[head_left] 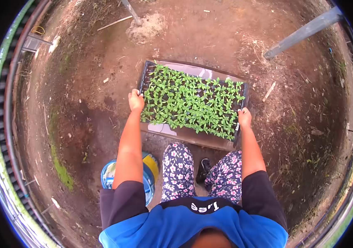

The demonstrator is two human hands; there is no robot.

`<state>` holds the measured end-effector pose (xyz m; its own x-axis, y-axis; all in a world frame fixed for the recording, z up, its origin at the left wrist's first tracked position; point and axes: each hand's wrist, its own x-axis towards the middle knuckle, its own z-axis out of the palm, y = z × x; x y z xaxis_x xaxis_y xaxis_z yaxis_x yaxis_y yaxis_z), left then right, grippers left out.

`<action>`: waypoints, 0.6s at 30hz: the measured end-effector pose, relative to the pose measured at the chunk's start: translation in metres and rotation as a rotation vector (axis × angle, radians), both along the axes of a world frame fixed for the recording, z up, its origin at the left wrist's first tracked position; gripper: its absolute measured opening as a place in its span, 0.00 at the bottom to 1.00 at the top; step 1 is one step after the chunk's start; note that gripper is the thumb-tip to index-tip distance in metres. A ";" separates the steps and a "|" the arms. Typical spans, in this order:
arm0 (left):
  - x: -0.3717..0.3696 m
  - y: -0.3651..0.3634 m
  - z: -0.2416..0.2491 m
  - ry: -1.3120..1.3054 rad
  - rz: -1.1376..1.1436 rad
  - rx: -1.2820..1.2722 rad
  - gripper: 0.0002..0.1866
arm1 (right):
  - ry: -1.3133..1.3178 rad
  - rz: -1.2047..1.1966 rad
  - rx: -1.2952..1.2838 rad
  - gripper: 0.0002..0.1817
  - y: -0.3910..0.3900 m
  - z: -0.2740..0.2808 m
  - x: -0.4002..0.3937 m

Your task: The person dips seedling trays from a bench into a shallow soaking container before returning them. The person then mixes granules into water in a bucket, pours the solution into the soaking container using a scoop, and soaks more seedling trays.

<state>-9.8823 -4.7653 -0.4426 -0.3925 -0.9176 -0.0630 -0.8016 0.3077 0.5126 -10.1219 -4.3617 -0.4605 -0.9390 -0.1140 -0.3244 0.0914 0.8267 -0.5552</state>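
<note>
A black seedling tray full of small green seedlings is held out in front of my knees, slightly turned. My left hand grips its left short edge, with the fingers curled under the rim. On the opposite short edge, my right hand is closed round the tray's side. Beneath the tray lies a shallow brown basin, whose liquid surface reflects light along the near and far sides. The tray overlaps most of this basin in the head view.
Beside my left leg stands a blue and yellow bucket, partly hidden by my forearm. A grey post rises at the upper right, and another post at the top left. Bare brown soil with sticks surrounds me.
</note>
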 end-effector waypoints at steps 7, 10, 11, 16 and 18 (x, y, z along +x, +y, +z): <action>0.015 -0.047 -0.114 -0.094 0.027 0.123 0.10 | 0.026 -0.015 0.111 0.15 0.019 -0.098 -0.009; 0.019 -0.052 -0.135 -0.124 0.047 0.174 0.10 | 0.008 0.000 0.133 0.17 0.033 -0.130 -0.016; 0.021 -0.055 -0.147 -0.124 0.074 0.189 0.11 | -0.015 0.001 0.156 0.18 0.033 -0.129 -0.016; 0.023 -0.068 -0.181 -0.186 0.108 0.222 0.14 | -0.175 -0.024 0.139 0.16 0.061 -0.172 -0.026; 0.027 -0.070 -0.193 -0.214 0.073 0.193 0.13 | -0.296 -0.114 0.050 0.12 0.055 -0.167 -0.024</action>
